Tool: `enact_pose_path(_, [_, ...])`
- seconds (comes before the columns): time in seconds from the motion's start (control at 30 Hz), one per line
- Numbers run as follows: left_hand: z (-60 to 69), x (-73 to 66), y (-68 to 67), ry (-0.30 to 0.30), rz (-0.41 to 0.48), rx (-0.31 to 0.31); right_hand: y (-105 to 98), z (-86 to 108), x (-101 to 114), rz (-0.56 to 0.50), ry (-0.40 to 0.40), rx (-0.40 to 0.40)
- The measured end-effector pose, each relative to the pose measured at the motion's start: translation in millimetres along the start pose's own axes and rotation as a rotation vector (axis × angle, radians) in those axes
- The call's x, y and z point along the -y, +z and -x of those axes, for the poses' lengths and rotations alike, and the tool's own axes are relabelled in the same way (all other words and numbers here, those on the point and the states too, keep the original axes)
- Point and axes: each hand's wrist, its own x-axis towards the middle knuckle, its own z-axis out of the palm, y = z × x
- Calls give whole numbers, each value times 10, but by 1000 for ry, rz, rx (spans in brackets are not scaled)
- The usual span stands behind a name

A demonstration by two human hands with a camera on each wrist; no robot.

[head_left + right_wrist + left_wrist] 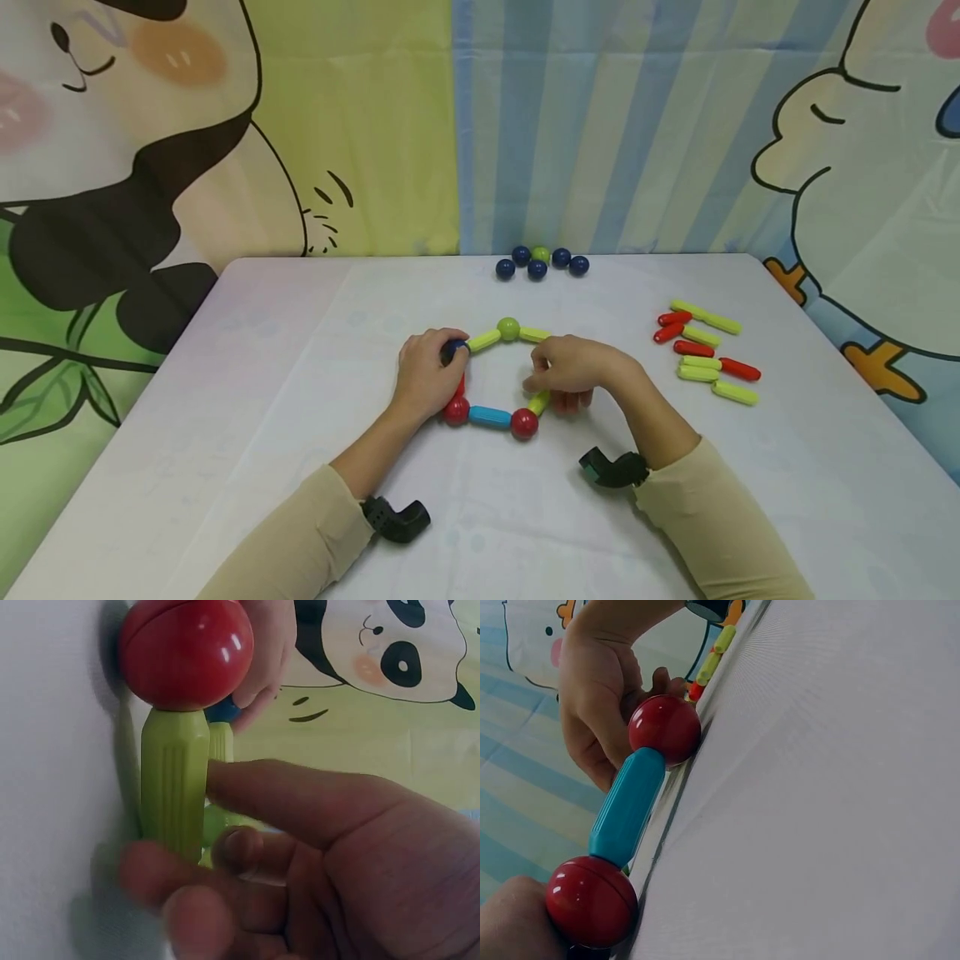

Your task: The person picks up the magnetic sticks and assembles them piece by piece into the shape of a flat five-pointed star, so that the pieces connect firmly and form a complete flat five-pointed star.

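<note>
A ring of magnetic balls and rods lies on the table. My left hand (pixel 426 375) grips the dark blue ball (pixel 453 350) at the ring's left corner, partly covering a red rod (pixel 461 387). The right hand (pixel 573 371) is at the opposite side, its thumb and fingers around a yellow-green rod (pixel 175 784) joined to a red ball (pixel 187 656). The fingers hide this rod's far end. Along the near side, a blue rod (pixel 628 806) links two red balls. At the far side sits a light green ball (pixel 508 329) between two yellow-green rods (pixel 483 340).
Several loose red and yellow-green rods (pixel 699 373) lie on the right of the white table (pixel 300 417). Near the back edge is a cluster of dark blue balls (pixel 537 269) with one green ball (pixel 541 255). A printed curtain (pixel 360 125) hangs behind.
</note>
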Motion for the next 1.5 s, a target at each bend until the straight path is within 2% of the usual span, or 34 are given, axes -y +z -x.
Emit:
enact_pose_path(0.1, [18, -2, -15, -3, -6, 5, 28, -29, 6, 3, 8, -12])
enact_pose_path(0.27, [53, -4, -36, 15, -43, 5, 42, -89, -23, -5, -17, -78])
enact_pose_path(0.5, [78, 3, -9, 41, -124, 34, -3, -128, -193, -18, 20, -175])
enact_pose_path(0.67, [93, -8, 6, 31, -130, 75, -19, -147, -316, -36, 14, -243])
enact_pose_path(0.8, [99, -24, 8, 27, -132, 98, -9, -179, -355, -10, -14, -323])
enact_pose_path(0.93, [83, -37, 3, 20, -128, 83, 0, -215, -341, 7, -26, -373])
enact_pose_path(1.1, [-4, -77, -84, -15, -98, 74, -42, -253, -303, 1, -48, -391])
enact_pose_path(1.27, [-190, -81, -159, -75, -76, 168, -101, -311, -339, -24, -91, -415])
enact_pose_path(1.4, [-371, -72, -104, -69, -80, 219, -105, -340, -390, -44, -97, -436])
enact_pose_path(1.5, [-480, -57, -33, -37, -134, 241, -92, -366, -398, -62, -109, -438])
